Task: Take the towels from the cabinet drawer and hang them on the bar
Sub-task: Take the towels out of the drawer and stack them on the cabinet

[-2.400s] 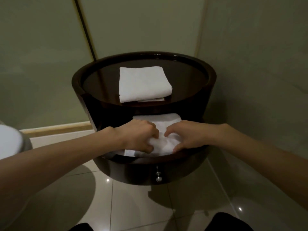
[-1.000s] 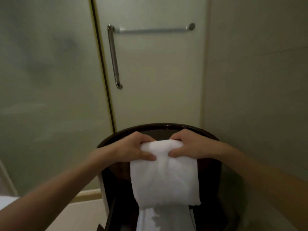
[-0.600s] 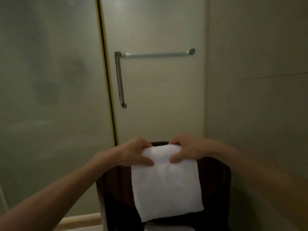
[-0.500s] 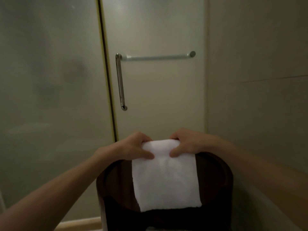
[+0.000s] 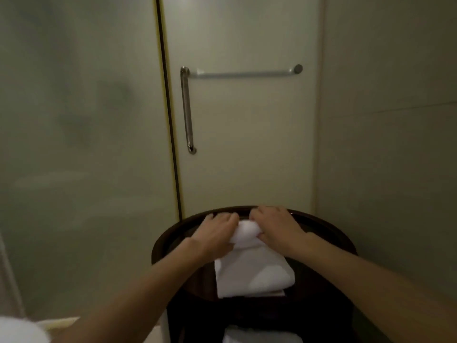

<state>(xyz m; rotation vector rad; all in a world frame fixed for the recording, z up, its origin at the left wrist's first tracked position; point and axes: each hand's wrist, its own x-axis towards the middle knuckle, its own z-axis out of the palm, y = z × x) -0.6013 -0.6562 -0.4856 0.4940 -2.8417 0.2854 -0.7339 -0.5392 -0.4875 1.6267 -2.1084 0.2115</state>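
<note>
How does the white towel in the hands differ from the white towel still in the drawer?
The white towel on the round dark cabinet top is gripped at its far end by the left hand and right hand; the white towel in the drawer lies untouched. The held one shows almost whole; the drawer one is cut off by the frame. Both are white.
</note>
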